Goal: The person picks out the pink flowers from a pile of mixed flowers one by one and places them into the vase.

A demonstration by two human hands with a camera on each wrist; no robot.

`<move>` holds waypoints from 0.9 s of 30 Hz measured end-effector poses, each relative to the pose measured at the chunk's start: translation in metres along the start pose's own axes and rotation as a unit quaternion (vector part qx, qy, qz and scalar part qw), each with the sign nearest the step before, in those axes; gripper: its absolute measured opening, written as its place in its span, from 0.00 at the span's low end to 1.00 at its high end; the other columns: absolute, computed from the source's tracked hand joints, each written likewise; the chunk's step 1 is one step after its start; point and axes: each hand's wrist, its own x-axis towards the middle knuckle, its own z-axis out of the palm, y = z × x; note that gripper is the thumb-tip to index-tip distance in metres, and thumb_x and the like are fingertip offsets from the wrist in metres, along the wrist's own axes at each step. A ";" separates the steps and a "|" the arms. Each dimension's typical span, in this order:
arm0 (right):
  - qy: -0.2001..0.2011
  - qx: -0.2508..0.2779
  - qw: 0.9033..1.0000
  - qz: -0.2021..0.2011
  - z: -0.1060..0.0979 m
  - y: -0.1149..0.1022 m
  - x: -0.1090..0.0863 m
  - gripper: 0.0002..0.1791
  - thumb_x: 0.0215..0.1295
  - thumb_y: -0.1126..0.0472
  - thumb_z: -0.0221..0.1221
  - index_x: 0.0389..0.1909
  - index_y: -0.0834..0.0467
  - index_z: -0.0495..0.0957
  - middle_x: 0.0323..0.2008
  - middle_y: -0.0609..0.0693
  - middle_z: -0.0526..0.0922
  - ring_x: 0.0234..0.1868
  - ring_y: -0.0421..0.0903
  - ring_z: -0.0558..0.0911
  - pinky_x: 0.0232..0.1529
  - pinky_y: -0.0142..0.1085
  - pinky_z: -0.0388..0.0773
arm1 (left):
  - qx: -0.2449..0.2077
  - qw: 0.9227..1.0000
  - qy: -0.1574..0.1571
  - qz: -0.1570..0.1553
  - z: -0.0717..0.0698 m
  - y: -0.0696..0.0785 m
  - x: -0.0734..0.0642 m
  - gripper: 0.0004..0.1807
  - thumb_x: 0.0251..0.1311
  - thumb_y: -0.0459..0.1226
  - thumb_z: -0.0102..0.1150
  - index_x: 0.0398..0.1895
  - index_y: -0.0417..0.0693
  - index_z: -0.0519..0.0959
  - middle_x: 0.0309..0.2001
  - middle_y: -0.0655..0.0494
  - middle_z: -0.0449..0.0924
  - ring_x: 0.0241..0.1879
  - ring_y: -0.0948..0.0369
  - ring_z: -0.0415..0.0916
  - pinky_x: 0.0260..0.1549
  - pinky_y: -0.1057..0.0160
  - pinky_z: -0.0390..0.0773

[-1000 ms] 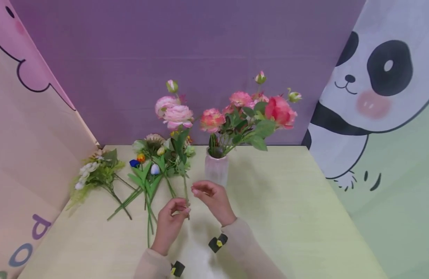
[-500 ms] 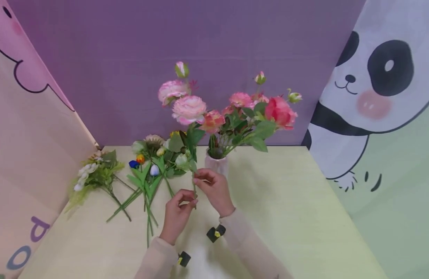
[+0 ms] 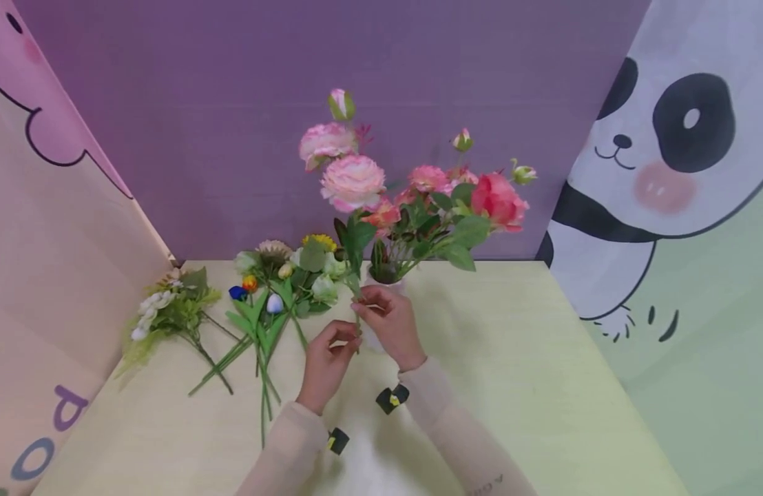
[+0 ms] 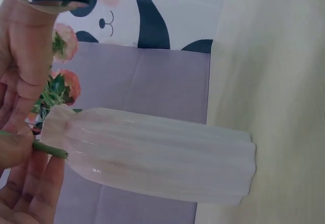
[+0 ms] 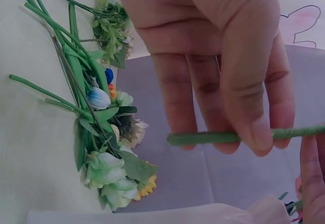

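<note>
Both hands pinch the green stem of a pink ranunculus spray (image 3: 353, 182), which carries two open blooms and a bud and stands upright. My left hand (image 3: 328, 364) holds it near the bottom, and the cut stem end (image 4: 61, 153) pokes out past the fingertips in the left wrist view. Higher up, just below the leaves, the right hand (image 3: 394, 324) grips the same stem. A ribbed pale vase (image 4: 162, 155) stands close behind the right hand, largely hidden by it in the head view. Coral and red flowers (image 3: 498, 201) fill the vase and lean right.
Tulips (image 3: 275, 303) and other loose flowers with crossed stems lie on the pale table (image 3: 511, 386), left of the hands. Farther left lies a white-flowered spray (image 3: 155, 310). A purple wall (image 3: 233, 103) rises behind, and a panda print (image 3: 660, 151) covers the right side.
The pink spray has moved up and to the right, its blooms now partly in front of the vase's coral flowers. My right hand, apart from the stem at first, has taken hold of it.
</note>
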 end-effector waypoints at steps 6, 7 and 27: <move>0.041 -0.008 0.999 -0.023 -0.012 -0.008 0.010 0.07 0.57 0.75 0.61 0.35 0.76 0.77 0.36 0.69 0.82 0.38 0.46 0.83 0.40 0.31 0.80 | -0.022 1.000 -0.008 0.012 0.011 0.009 0.015 0.12 0.59 0.27 0.59 0.46 0.32 0.75 0.43 0.40 0.78 0.44 0.55 0.76 0.46 0.58 0.79; 0.045 -0.004 0.999 -0.025 -0.013 -0.009 0.012 0.07 0.57 0.75 0.60 0.36 0.76 0.76 0.36 0.70 0.81 0.38 0.46 0.83 0.40 0.31 0.80 | -0.025 1.000 -0.004 0.011 0.013 0.012 0.017 0.13 0.60 0.28 0.57 0.48 0.30 0.73 0.45 0.38 0.77 0.47 0.53 0.75 0.51 0.55 0.76; 0.092 -0.033 0.986 -0.133 -0.038 -0.035 0.047 0.08 0.58 0.78 0.57 0.38 0.78 0.75 0.35 0.72 0.81 0.34 0.35 0.79 0.34 0.25 0.78 | -0.070 0.984 0.001 -0.166 0.064 -0.083 0.042 0.58 0.43 0.39 0.75 0.73 0.55 0.44 0.71 0.44 0.50 0.69 0.47 0.50 0.67 0.45 0.51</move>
